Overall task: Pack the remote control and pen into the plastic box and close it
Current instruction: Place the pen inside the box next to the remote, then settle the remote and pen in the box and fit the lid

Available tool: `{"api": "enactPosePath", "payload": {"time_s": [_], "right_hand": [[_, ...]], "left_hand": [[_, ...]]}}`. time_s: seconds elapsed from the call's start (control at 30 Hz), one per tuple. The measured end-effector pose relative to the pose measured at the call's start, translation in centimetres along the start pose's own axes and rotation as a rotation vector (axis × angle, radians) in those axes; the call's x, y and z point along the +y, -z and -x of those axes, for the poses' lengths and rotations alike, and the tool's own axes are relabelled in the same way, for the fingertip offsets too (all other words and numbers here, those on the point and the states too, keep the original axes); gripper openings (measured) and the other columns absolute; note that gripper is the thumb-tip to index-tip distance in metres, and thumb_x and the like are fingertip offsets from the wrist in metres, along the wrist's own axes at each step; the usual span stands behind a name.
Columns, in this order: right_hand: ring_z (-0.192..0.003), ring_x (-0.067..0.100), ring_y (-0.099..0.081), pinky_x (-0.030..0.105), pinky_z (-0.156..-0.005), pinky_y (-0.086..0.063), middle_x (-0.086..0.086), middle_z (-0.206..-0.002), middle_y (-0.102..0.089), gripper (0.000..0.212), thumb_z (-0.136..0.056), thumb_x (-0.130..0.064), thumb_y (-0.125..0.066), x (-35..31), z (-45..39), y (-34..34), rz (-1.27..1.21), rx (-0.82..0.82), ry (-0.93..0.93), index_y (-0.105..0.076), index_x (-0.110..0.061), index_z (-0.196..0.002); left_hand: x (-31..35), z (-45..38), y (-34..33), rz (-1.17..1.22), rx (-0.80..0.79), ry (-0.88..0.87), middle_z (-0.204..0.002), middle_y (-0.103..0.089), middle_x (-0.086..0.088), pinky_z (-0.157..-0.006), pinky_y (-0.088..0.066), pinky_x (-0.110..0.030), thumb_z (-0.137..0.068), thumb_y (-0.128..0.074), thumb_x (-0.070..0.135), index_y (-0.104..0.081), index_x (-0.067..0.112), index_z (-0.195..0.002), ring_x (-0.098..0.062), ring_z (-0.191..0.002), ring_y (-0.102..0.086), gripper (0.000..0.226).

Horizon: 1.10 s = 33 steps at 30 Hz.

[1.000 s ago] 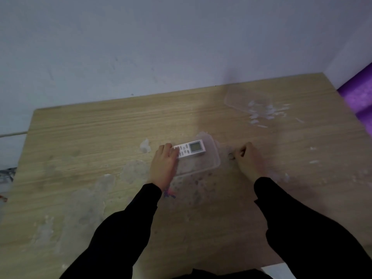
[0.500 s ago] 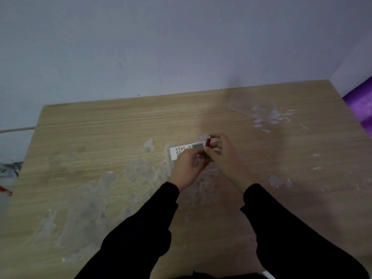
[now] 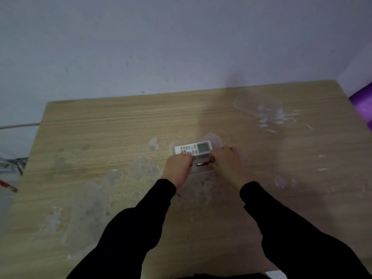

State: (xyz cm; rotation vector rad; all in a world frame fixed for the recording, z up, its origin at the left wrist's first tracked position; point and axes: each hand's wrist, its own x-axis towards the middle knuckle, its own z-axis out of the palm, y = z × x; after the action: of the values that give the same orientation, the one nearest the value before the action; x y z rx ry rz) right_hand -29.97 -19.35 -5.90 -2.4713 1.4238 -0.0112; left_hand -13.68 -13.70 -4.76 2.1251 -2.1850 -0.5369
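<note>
A white remote control (image 3: 193,149) with a grey screen lies inside the clear plastic box (image 3: 216,140) at the middle of the wooden table. A red pen (image 3: 203,163) lies low in the box along its near side, between my two hands. My right hand (image 3: 226,161) grips the pen's right end. My left hand (image 3: 178,168) rests on the box's near left corner with fingers curled over the rim, just below the remote. The box's near wall is mostly hidden by my hands.
The clear lid (image 3: 257,102) lies flat at the table's back right, near white scrape marks. The wooden table (image 3: 100,137) has pale worn patches. A purple object (image 3: 362,103) stands past the right edge. A wall runs behind the table.
My right hand carried the red pen from the table at the box's right over the box and lowered it to the box's near side. My left hand shifted from the remote's left end to the box's near left corner.
</note>
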Motion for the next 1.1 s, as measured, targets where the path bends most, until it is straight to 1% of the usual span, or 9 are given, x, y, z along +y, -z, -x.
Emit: {"api": "enactPosePath", "payload": {"time_s": [0.17, 0.33, 0.43, 0.53, 0.63, 0.73, 0.87, 0.97, 1.1], "right_hand": [[-0.108, 0.032, -0.054, 0.042, -0.097, -0.030, 0.015, -0.108, -0.067, 0.019, -0.085, -0.019, -0.056, -1.4, -0.2, 0.0, 0.157, -0.159, 0.038, -0.065, -0.013, -0.101], [-0.082, 0.031, -0.061, 0.040, -0.078, -0.042, 0.012, -0.083, -0.068, 0.010, -0.084, -0.017, -0.055, 0.1, -0.8, 1.9, -0.221, 0.230, -0.039, -0.063, -0.012, -0.081], [-0.098, 0.036, -0.056, 0.041, -0.085, -0.043, 0.020, -0.104, -0.063, 0.018, -0.081, -0.008, -0.058, 4.1, -3.4, 3.4, -0.288, 0.326, -0.195, -0.063, -0.005, -0.098], [-0.131, 0.039, -0.037, 0.047, -0.104, -0.037, 0.022, -0.144, -0.038, 0.052, -0.082, -0.012, -0.058, 8.9, -6.2, 3.3, -0.183, 0.142, -0.379, -0.043, -0.006, -0.132], [-0.144, 0.037, -0.015, 0.053, -0.113, -0.022, 0.018, -0.157, -0.015, 0.066, -0.089, -0.021, -0.053, 12.3, -7.7, 2.8, -0.100, -0.037, -0.418, -0.021, -0.009, -0.145], [-0.133, 0.040, -0.032, 0.052, -0.106, -0.031, 0.021, -0.145, -0.035, 0.055, -0.089, -0.027, -0.053, 13.9, -7.9, 2.4, -0.039, -0.030, -0.365, -0.034, -0.006, -0.136], [-0.102, 0.041, -0.050, 0.047, -0.084, -0.040, 0.022, -0.109, -0.057, 0.018, -0.088, -0.016, -0.054, 14.8, -6.7, 1.5, 0.040, 0.151, -0.219, -0.056, -0.003, -0.100], [-0.098, 0.038, -0.053, 0.045, -0.081, -0.038, 0.019, -0.098, -0.059, 0.012, -0.087, -0.013, -0.049, 15.1, -6.3, 1.5, -0.009, 0.158, -0.124, -0.057, -0.005, -0.089], [-0.091, 0.038, -0.057, 0.039, -0.075, -0.030, 0.021, -0.092, -0.061, 0.037, -0.080, -0.025, -0.027, 13.3, -6.2, 2.6, -0.075, 0.189, 0.005, -0.057, -0.003, -0.086]], "left_hand": [[-0.5, 0.7, -0.6, -0.154, -0.030, -0.004, -0.098, -0.068, -0.012, -0.068, -0.052, -0.040, -0.084, -0.052, 0.009, -0.067, 0.011, -0.090, -0.032, -0.092, -0.065, 0.016], [-1.3, 1.2, -0.9, 0.037, 0.226, -0.089, -0.089, -0.066, -0.010, -0.059, -0.049, -0.037, -0.083, -0.049, 0.023, -0.064, 0.010, -0.082, -0.033, -0.086, -0.063, 0.020], [-1.7, 0.8, -0.7, 0.088, 0.370, -0.024, -0.112, -0.064, -0.011, -0.078, -0.049, -0.039, -0.082, -0.048, 0.026, -0.062, 0.016, -0.104, -0.033, -0.101, -0.058, 0.028], [-1.8, 0.7, -1.3, 0.162, 0.354, 0.126, -0.139, -0.048, -0.017, -0.100, -0.041, -0.047, -0.084, -0.046, 0.032, -0.042, 0.019, -0.130, -0.036, -0.127, -0.044, 0.047], [-1.7, 0.8, -2.7, 0.333, 0.339, 0.217, -0.152, -0.029, -0.020, -0.114, -0.027, -0.048, -0.091, -0.040, 0.035, -0.021, 0.018, -0.143, -0.036, -0.141, -0.024, 0.058], [-1.0, 1.0, -3.6, 0.631, 0.376, 0.334, -0.154, -0.016, -0.021, -0.115, -0.016, -0.033, -0.092, -0.044, 0.030, -0.012, 0.009, -0.147, -0.031, -0.144, -0.015, 0.066], [0.1, 1.1, -3.9, 0.721, 0.465, 0.482, -0.146, -0.033, -0.020, -0.102, -0.017, -0.011, -0.093, -0.052, 0.019, -0.018, 0.004, -0.145, -0.030, -0.134, -0.033, 0.064], [0.2, 0.9, -4.1, 0.701, 0.472, 0.513, -0.142, -0.040, -0.021, -0.098, -0.021, -0.011, -0.092, -0.054, 0.016, -0.022, 0.002, -0.144, -0.031, -0.131, -0.040, 0.063], [0.0, 0.9, -3.7, 0.687, 0.447, 0.539, -0.143, -0.039, -0.021, -0.105, -0.027, -0.024, -0.091, -0.054, 0.016, -0.024, 0.003, -0.144, -0.032, -0.131, -0.039, 0.061]]}}
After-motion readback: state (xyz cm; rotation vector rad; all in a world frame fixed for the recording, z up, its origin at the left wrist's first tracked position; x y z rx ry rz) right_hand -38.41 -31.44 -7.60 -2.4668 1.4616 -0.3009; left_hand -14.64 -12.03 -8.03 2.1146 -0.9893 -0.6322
